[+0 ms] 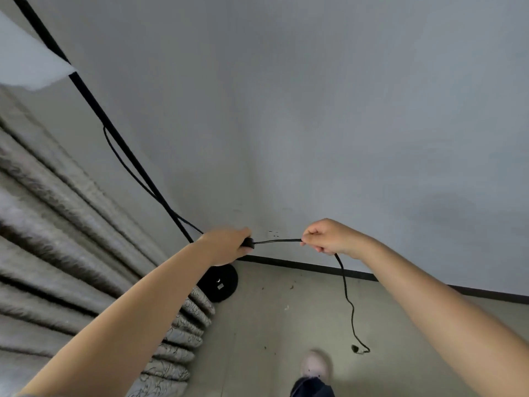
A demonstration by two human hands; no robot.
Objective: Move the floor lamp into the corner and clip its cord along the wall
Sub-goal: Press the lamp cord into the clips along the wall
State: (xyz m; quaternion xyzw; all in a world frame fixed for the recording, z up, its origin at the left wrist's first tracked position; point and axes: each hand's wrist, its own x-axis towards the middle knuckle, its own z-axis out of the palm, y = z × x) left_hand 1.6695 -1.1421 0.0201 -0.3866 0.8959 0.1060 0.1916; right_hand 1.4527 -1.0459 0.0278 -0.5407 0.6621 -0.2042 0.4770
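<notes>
A grey wall (315, 110) fills most of the frame, with a pleated curtain (57, 224) at left. A black floor lamp (94, 101) slants from upper left to its round base (221, 283) at centre. Mid-frame, the left hand (229, 245) and right hand (329, 237) each pinch the black cord (277, 240), stretched between them; its end dangles lower right.

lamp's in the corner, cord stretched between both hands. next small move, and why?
Probably press the stretch of cord flat to the wall just above the baseboard. The left hand grips a small black piece on it, the right hand pinches it taut, and the rest dangles loose to the floor. No clip is visible yet.
</notes>
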